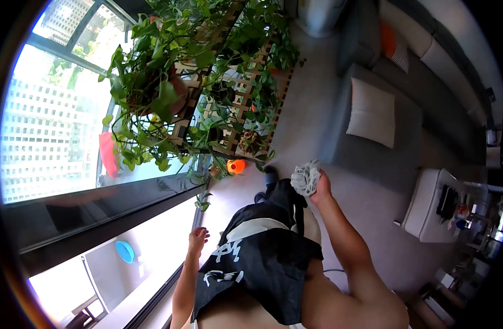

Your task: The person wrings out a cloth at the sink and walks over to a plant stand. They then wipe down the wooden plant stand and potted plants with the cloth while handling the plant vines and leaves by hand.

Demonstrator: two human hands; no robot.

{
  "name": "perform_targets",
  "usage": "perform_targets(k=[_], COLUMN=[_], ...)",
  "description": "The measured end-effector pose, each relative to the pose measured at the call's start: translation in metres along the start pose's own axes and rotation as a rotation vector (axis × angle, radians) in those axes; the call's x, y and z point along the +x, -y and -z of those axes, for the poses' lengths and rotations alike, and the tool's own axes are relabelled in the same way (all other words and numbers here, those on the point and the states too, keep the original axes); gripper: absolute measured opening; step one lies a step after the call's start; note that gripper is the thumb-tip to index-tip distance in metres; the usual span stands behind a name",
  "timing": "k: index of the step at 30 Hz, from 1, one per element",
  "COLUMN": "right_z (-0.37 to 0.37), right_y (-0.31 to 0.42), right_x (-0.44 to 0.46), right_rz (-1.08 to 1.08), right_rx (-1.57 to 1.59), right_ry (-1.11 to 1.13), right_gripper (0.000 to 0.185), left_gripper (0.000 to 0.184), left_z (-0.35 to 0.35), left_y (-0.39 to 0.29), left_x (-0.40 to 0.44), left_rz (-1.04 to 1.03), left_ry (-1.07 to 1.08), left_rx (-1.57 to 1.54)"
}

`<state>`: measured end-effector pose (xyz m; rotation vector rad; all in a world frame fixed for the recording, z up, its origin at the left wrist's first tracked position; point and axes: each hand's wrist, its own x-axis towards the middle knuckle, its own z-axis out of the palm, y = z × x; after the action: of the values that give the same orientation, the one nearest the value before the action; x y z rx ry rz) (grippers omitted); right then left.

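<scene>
Cloth (304, 178), perhaps a rag, bunches in the right hand (321, 189).

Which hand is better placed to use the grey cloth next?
Probably the right hand: it grips the grey cloth, held out in front, while the left hand hangs apart, holding nothing visible.

The bunched grey cloth (304, 178) hides the fingertips of the right hand (321, 191), and its own far side is out of sight. Leaves (128, 96) cover much of the wooden plant rack (245, 88), while the bottom edge cuts off the left arm (184, 293). Small objects (463, 211) at far right are too tiny to identify
</scene>
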<state>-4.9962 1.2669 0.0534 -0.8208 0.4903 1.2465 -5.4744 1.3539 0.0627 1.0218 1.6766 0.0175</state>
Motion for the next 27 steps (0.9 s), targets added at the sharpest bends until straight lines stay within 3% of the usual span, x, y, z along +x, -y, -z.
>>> perform_targets(k=[2, 4, 5, 8, 13, 18, 27], right_z=[0.0, 0.002, 0.002, 0.002, -0.004, 0.019, 0.007], right_y=[-0.003, -0.006, -0.009, -0.014, -0.019, -0.012, 0.006], right_x=[-0.011, -0.021, -0.022, -0.036, -0.067, -0.092, -0.064], right_rz=[0.018, -0.057, -0.044, -0.023, 0.02, 0.053, 0.011], right_rx=[-0.04, -0.069, -0.115, -0.154, -0.211, -0.207, -0.225], right_ry=[-0.076, 0.134, 0.027, -0.006, 0.029, 0.024, 0.132], right_gripper=[0.042, 0.041, 0.041, 0.041, 0.042, 0.047, 0.06], left_gripper=[0.022, 0.022, 0.022, 0.022, 0.022, 0.017, 0.019], left_z=[0.0, -0.002, -0.005, -0.016, -0.041, -0.055, -0.042], left_y=[0.014, 0.036, 0.05, 0.084, 0.165, 0.2, 0.168], left_x=[-0.001, 0.0, -0.001, -0.015, -0.015, -0.023, 0.0], left_rz=[0.014, 0.022, 0.021, 0.074, 0.263, 0.358, 0.216], left_ry=[-0.002, -0.017, -0.013, -0.011, 0.054, 0.059, -0.094], left_rx=[-0.06, -0.11, -0.147, -0.22, -0.246, -0.241, -0.465])
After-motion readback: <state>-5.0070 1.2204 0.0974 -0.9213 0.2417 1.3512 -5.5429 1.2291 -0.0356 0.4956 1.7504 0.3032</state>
